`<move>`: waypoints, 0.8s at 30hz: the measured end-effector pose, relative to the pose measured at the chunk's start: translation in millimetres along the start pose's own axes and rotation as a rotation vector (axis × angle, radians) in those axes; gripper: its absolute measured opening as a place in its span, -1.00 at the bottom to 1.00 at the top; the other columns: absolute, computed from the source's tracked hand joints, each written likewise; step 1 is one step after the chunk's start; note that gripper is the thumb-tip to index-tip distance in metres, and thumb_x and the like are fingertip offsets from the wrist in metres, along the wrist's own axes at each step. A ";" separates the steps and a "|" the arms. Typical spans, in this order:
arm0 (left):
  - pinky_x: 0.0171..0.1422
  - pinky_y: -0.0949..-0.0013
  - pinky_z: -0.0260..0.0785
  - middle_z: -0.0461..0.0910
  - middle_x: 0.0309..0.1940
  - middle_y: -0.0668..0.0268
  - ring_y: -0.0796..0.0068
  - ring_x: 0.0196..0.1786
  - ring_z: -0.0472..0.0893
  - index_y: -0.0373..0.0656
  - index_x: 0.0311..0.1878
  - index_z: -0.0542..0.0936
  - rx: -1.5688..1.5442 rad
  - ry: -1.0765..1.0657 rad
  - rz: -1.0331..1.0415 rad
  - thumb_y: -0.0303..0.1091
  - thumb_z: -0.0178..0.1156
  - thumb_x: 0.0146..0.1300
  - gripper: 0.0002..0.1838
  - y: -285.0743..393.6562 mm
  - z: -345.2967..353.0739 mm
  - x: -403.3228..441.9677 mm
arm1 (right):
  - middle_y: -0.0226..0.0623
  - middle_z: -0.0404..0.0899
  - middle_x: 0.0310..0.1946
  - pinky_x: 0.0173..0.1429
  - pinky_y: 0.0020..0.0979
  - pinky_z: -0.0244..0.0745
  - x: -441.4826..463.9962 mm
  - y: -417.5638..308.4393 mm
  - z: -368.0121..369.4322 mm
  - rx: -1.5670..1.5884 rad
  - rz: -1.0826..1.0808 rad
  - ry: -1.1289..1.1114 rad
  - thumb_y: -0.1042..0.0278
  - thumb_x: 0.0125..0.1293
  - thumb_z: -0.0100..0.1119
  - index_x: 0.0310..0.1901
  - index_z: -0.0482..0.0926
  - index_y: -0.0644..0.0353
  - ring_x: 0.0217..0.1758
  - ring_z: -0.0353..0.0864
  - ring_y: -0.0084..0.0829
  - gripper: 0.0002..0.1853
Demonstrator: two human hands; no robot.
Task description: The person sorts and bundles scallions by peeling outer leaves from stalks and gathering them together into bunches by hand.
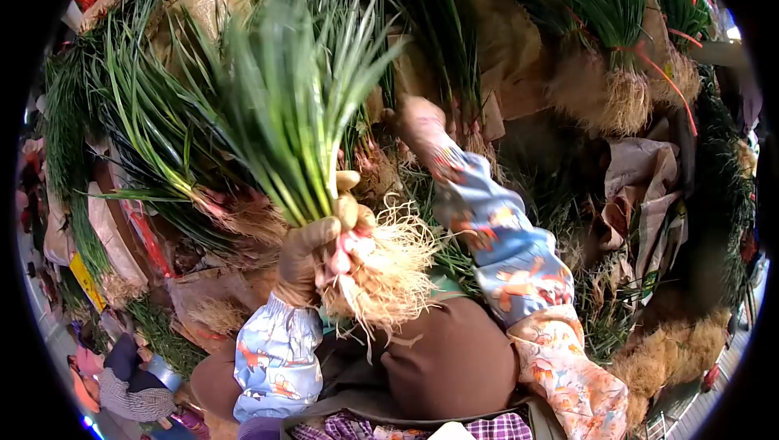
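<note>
My left hand (pixel 312 249) is wrapped round a bunch of green onions (pixel 304 172) just above the roots. The long green leaves fan upward, and the pale stringy roots (pixel 389 278) hang over my lap. Beyond and to the right of the bunch, my right hand (pixel 420 119) reaches forward near other green onions. Its fingers are blurred and partly hidden, so what they hold cannot be made out.
More green onions (pixel 154 131) lie at the left. Bundles with a red tie (pixel 635 49) stand at the upper right, roots down. Crumpled brown paper (pixel 641 188) and a pile of roots (pixel 673 351) lie at the right. A person (pixel 134 387) is at the lower left.
</note>
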State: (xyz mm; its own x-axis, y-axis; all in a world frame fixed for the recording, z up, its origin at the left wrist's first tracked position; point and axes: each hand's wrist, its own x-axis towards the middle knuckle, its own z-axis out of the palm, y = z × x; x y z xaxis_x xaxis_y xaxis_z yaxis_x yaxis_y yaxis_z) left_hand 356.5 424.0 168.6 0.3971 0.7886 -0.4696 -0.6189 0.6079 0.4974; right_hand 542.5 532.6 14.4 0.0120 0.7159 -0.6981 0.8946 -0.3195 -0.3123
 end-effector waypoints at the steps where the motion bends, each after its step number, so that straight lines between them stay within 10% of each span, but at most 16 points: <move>1: -0.19 0.39 0.48 0.47 -0.36 0.23 0.34 -0.30 0.50 -0.30 0.06 0.31 0.016 0.035 0.066 -0.40 0.32 -0.11 -0.38 6.0 5.0 -3.2 | -0.17 0.62 -0.43 -0.26 -0.30 0.47 10.2 -5.6 -1.8 -0.123 -0.004 0.135 0.10 0.26 -0.01 -0.22 0.55 0.18 -0.36 0.64 -0.38 -0.69; 7: -0.63 0.51 0.43 0.53 -0.33 0.09 0.37 -0.43 0.60 -0.21 -0.05 0.36 0.222 0.172 -0.151 -0.41 0.22 0.08 -0.63 -6.6 -33.5 2.4 | -0.43 0.51 -0.56 -0.41 -0.56 0.38 -75.0 0.7 -13.6 1.071 -0.163 -0.161 0.25 0.16 0.19 -0.40 0.57 0.20 -0.54 0.42 -0.60 -0.82; 13: -0.62 0.48 0.42 0.56 -0.46 0.11 0.35 -0.54 0.59 -0.28 -0.03 0.40 0.168 0.321 -0.368 -0.40 0.12 0.17 -0.69 -8.4 -27.2 -3.1 | -0.47 0.48 -0.54 -0.51 -0.62 0.32 -111.5 -37.1 24.6 1.025 -0.406 -0.061 0.37 0.16 0.19 -0.37 0.49 0.30 -0.55 0.39 -0.71 -0.84; 20: -0.58 0.56 0.41 0.54 -0.33 0.07 0.47 -0.51 0.56 -0.29 -0.06 0.41 0.052 0.193 -0.320 -0.41 0.16 0.12 -0.68 -8.3 -33.3 2.3 | -0.48 0.48 -0.58 -0.59 -0.69 0.13 -102.7 -34.6 5.5 1.391 -0.319 -0.635 0.29 0.21 0.16 -0.34 0.51 0.23 -0.63 0.31 -0.73 -0.83; 24: -0.51 0.54 0.44 0.53 -0.36 0.07 0.42 -0.43 0.57 -0.30 -0.08 0.41 -0.012 0.149 -0.277 -0.44 0.16 0.10 -0.69 -7.7 -37.5 -0.2 | -0.41 0.55 -0.47 -0.34 -0.63 0.39 -104.1 -38.2 25.3 0.918 -0.533 0.008 0.39 0.20 0.16 -0.19 0.55 0.28 -0.43 0.46 -0.66 -0.81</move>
State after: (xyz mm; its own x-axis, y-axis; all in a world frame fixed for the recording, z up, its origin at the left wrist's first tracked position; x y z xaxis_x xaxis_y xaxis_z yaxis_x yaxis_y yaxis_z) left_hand 335.7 415.7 137.5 0.4488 0.5699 -0.6883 -0.5091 0.7961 0.3272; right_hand 495.8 454.5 82.6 -0.2768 0.9047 -0.3240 0.1050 -0.3067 -0.9460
